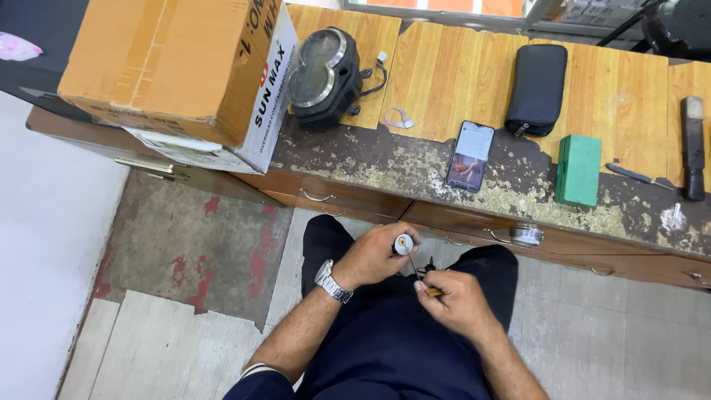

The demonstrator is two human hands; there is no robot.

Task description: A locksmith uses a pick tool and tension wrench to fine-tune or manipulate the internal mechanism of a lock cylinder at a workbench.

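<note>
Over my lap, my left hand (374,255) grips a small round silver cylinder (403,244) with a brass centre, its face turned up. My right hand (459,302) pinches a thin tool with a wooden handle (432,292); its slim metal shaft (412,264) reaches up to the cylinder's face. A silver wristwatch (332,281) sits on my left wrist. Both hands hover just in front of the worn wooden desk (444,81), below its drawers.
The desk carries a large cardboard box (178,67) at the left, a motorcycle instrument cluster (324,78), a smartphone (470,155), a black zip pouch (536,89), a green box (578,170), a small blade (632,174) and a dark tool (693,147). Drawer handles (317,197) face my knees.
</note>
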